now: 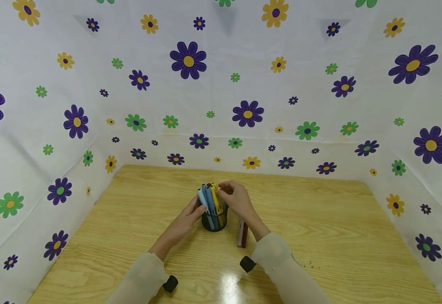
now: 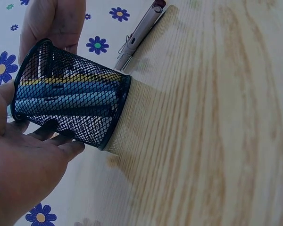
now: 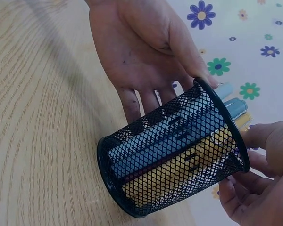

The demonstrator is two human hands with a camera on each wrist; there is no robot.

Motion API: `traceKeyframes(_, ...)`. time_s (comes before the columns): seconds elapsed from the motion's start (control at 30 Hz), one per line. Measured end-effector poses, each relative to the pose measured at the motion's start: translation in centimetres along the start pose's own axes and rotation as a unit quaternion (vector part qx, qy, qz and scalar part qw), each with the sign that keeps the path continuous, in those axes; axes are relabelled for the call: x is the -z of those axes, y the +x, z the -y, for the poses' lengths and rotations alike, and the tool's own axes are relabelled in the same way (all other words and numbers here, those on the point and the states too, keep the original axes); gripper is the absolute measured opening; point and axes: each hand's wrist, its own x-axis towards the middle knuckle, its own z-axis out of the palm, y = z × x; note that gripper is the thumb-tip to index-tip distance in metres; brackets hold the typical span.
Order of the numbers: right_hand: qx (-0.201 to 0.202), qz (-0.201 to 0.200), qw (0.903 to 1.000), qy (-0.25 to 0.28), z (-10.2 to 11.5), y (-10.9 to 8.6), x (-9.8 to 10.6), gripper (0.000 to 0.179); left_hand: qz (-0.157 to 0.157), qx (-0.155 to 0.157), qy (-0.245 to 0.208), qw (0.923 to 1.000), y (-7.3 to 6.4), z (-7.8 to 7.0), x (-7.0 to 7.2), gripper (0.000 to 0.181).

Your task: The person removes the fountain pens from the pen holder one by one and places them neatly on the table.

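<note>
A black wire-mesh pen holder stands on the table, full of capped pens in light blue, darker blue and yellow. My left hand grips its left side, with fingers curled round the mesh and the thumb near the rim. Bent over the right side is my right hand, its thumb and fingertips right at the rim beside the yellow pens. In the right wrist view the right hand has fingers both at the rim and below the mesh wall; I cannot tell whether it pinches a pen.
Right of the holder, a grey pen and a dark red-brown pen lie side by side on the wooden table. Small dark crumbs lie farther right. A white flower-patterned sheet encloses the back and sides.
</note>
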Motion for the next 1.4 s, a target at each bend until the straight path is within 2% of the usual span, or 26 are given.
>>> traceKeyframes(0.2, 0.002, 0.008, 1.0, -0.001, -0.2, 0.3, -0.4, 0.026, 0.001, -0.002, -0.002, 1.0, 0.0, -0.1, 0.0, 0.075)
traceKeyframes(0.47, 0.005, 0.047, 0.9989, -0.004, -0.2, 0.5, -0.5, 0.033, 0.007, -0.005, -0.005, 0.9999, 0.0, -0.2, -0.1, 0.075)
traceKeyframes(0.6, -0.001, 0.052, 0.9987, 0.0, -0.2, 0.5, -0.5, 0.034, 0.007, -0.003, -0.007, 0.9999, 0.1, -0.3, -0.2, 0.075)
traceKeyframes(0.87, -0.007, 0.018, 0.9996, 0.019, -0.7, 0.5, -0.5, 0.029, 0.005, -0.003, -0.004, 1.0, 0.1, -0.3, -0.1, 0.075)
traceKeyframes(1.1, 0.002, -0.007, 0.9997, 0.021, -0.8, -0.3, 0.1, 0.019, -0.001, -0.003, 0.0, 1.0, -0.1, -0.3, -0.2, 0.072)
traceKeyframes(1.3, 0.012, -0.025, 0.9995, 0.017, -0.8, -1.0, 0.7, 0.024, -0.003, 0.001, -0.001, 1.0, -0.1, -0.2, -0.1, 0.073)
traceKeyframes(1.4, 0.015, -0.033, 0.9992, 0.013, -0.7, -1.1, 0.8, 0.02, -0.005, 0.002, 0.0, 1.0, -0.2, -0.2, -0.1, 0.073)
